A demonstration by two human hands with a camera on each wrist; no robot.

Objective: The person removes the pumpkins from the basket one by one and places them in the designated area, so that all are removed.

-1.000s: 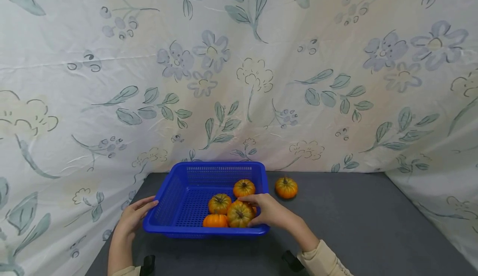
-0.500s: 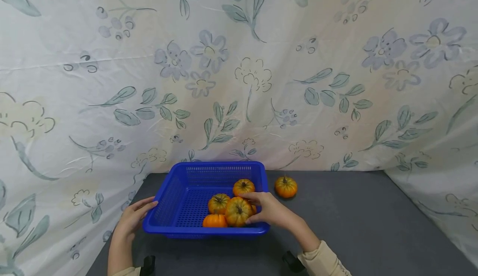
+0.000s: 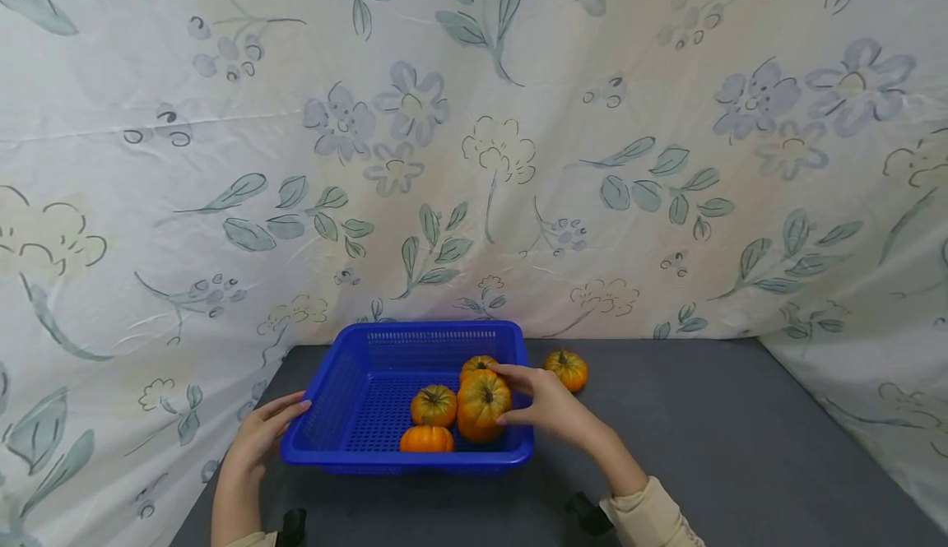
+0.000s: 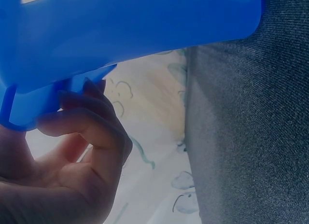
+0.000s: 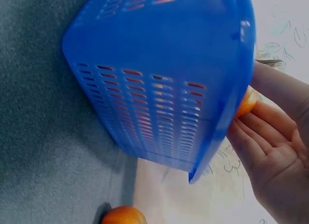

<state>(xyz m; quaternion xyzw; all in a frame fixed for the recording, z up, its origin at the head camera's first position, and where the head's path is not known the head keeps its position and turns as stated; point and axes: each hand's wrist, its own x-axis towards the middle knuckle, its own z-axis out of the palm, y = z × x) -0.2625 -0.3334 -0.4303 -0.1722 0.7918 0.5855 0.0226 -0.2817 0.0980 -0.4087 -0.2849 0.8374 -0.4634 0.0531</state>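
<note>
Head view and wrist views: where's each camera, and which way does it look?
Head: on the head, looking forward and down at the blue basket; the left hand and right hand show.
Left wrist: on that wrist, looking at the basket's outside; the left hand shows.
Right wrist: on that wrist, looking at the basket's slotted side; the right hand and held pumpkin show.
Head and right wrist both show the loose pumpkin beside the basket.

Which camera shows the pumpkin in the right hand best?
The head view, since the right hand covers only one side of the pumpkin there. The right wrist view clearly shows just an orange bit past the blue basket. The left wrist view doesn't show it.
</note>
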